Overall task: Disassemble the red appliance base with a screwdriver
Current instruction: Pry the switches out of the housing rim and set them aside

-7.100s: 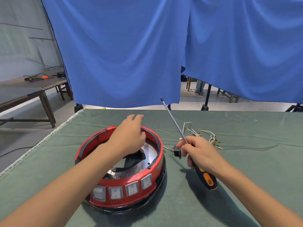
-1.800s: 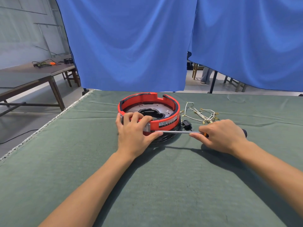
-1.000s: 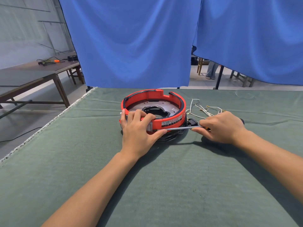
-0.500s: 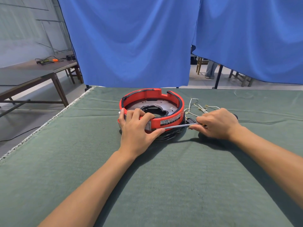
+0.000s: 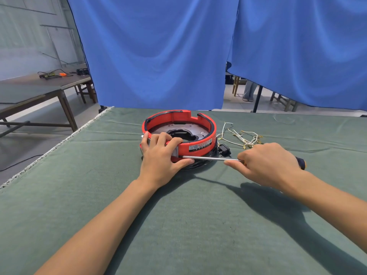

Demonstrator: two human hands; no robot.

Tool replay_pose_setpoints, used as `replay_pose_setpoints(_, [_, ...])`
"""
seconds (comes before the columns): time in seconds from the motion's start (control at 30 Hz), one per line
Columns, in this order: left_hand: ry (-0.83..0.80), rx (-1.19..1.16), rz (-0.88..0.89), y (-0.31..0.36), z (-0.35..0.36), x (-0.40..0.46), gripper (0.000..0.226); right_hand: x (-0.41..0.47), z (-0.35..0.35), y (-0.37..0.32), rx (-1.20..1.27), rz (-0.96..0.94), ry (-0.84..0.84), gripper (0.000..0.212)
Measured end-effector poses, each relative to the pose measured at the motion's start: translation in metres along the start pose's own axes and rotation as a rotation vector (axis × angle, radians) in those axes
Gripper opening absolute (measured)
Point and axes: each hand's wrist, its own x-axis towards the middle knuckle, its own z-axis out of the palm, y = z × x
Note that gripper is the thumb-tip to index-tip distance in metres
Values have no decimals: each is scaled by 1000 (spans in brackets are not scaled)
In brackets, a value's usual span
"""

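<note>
Base: my left hand (image 5: 158,155) grips the round red plastic base (image 5: 195,133).
Screwdriver: my right hand (image 5: 267,162) holds its slim steel-shafted screwdriver (image 5: 210,158).

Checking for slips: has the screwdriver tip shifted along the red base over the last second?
Cannot tell: the screwdriver tip sits behind the left hand's thumb, below the white label on the red base, as before.

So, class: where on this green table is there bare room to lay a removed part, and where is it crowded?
Bare cloth lies left of the red base, out to the table's frayed edge, and between the forearms. Crowded: right of the base, where the loose wires, black plug and screwdriver lie.
</note>
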Motion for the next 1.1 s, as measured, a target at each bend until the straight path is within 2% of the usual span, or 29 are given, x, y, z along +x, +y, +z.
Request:
replay_pose_setpoints(0.27, [15, -9, -11, 1, 2, 0, 64, 11, -12, 5, 31, -5, -100, 69])
replay_pose_setpoints(0.47, [33, -26, -31, 2, 3, 2, 63, 20, -7, 14, 39, -48, -173, 77])
replay_pose_setpoints(0.53, [40, -28, -35, 3, 3, 2, 63, 20, -6, 15, 88, -19, -204, 76])
replay_pose_setpoints(0.7, [10, -17, 0, 0, 2, 1, 63, 28, 1, 6, 374, 110, -429, 71])
replay_pose_setpoints(0.93, [3, -11, 1, -1, 0, 1, 64, 36, -7, -1, 361, 117, -405, 70])
replay_pose_setpoints(1.1, [13, -34, 2, 0, 0, 0, 63, 24, -16, -5, 222, 87, -328, 69])
